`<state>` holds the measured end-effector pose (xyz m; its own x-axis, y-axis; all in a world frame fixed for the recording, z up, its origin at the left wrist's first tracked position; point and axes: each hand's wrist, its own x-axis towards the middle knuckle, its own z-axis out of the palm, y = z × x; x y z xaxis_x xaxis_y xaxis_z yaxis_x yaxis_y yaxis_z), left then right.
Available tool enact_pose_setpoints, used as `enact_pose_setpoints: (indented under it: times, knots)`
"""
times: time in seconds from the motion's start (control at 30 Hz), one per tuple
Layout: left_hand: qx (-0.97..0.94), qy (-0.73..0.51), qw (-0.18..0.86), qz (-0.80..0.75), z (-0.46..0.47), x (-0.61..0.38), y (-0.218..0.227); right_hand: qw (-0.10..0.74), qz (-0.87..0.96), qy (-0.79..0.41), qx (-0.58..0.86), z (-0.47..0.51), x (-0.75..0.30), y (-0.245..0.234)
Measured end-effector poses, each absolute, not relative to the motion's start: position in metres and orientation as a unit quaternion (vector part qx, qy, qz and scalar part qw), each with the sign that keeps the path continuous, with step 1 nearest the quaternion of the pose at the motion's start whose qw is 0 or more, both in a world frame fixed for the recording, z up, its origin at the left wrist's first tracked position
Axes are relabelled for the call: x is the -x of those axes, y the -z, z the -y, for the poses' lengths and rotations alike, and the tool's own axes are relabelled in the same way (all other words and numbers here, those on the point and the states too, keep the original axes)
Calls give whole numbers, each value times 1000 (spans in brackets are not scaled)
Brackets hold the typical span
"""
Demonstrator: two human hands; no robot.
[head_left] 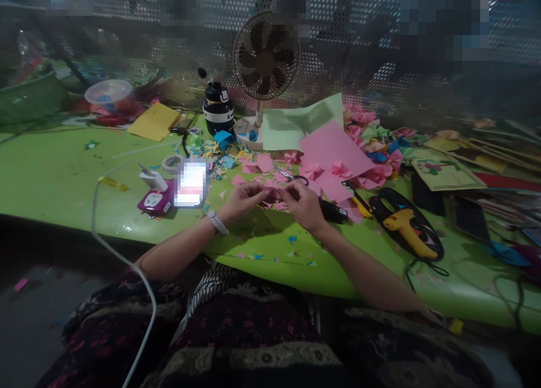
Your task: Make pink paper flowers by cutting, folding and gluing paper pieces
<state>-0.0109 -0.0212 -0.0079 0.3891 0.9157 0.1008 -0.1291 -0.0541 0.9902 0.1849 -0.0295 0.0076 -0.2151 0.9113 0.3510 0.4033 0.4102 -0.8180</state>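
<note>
Near the middle of the frame, the left hand (245,200) and the right hand (302,205) nearly meet, the thumb and fingers of each pinched on a small pink paper piece (274,190); the fingertips cover most of it, so its shape is hard to make out. Just behind, the scissors (301,179) lie partly hidden among pink scraps (265,163). Blocky blurring hides the screen of the lit phone (191,184), left of centre, and patches along the top edge. The green basket (31,99) at the upper left is cut off by the frame, and its contents are too blurred to name. Beside it, a clear tub (109,93) holds orange, red and blue items, also indistinct. The dark bottle (217,107) at upper centre shows nothing of its inside; a shallow white tray (245,143) beside it holds a blue bit (253,135).
</note>
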Motion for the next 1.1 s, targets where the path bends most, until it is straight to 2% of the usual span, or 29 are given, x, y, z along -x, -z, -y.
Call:
enact_pose_setpoints:
  times: [0.27,0.5,0.77,0.97,1.1]
  knots:
    - [-587,-455,585,-326,20,11,7,382,657,-488,429,30,-182,-12]
    - [-559,-443,614,-337,18,13,6,358,648,-530,414,25,-187,-18]
    - [-615,-329,632,-338,15,20,-3,335,722,-446,409,25,-191,-17]
    - [-632,-321,630,-317,11,22,-1,319,733,-425,425,28,-190,-21]
    - [-637,-335,618,-316,7,28,-4,343,714,-425,439,28,-194,-28]
